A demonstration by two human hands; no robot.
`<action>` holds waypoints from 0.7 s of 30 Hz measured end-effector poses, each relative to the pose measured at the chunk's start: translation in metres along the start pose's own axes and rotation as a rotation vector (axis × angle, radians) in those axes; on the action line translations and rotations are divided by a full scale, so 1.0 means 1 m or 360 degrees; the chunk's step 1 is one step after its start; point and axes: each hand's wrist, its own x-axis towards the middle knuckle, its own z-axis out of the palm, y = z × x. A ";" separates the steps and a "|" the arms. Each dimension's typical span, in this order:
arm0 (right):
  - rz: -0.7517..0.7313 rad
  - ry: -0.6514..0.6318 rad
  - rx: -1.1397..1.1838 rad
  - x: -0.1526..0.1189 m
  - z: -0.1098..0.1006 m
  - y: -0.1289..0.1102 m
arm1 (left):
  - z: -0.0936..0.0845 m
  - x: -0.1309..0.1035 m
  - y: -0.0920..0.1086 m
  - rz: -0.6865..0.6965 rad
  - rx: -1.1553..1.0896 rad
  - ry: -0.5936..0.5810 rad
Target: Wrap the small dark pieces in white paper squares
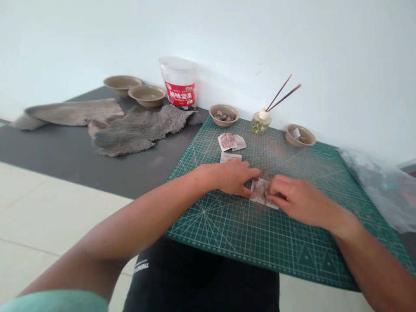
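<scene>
A small white square piece [260,190], smeared with brown, lies flat on the green cutting mat [247,229]. At its left edge, my left hand [235,177] presses down with thumb and forefinger apart. My right hand [289,195] rests over its right side, fingers curled in and thumb pressed against them. Whatever those fingertips pinch is hidden. Beyond my left hand lies another pale square [229,157], partly covered by the fingers. Farther back are two more overlapping squares, the front one [227,141] stained brown.
Behind stand a bowl of dark lumps [223,117], a reed diffuser [260,121] with two sticks and a bowl [300,136] holding small pieces. Left are two bowls, a nut tub [180,84] and a grey cloth [130,130]. A clear plastic bag [380,186] lies right.
</scene>
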 end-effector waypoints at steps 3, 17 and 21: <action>0.0002 0.0060 0.0024 0.000 0.000 -0.001 | 0.000 0.000 0.000 0.0000 0.0000 0.0007; 0.0025 0.0573 0.0297 -0.005 0.006 0.002 | 0.002 -0.004 0.003 -0.0038 -0.0049 0.0044; -0.0083 0.0283 0.0337 -0.001 0.010 -0.004 | 0.001 -0.004 0.002 -0.0053 -0.0049 0.0022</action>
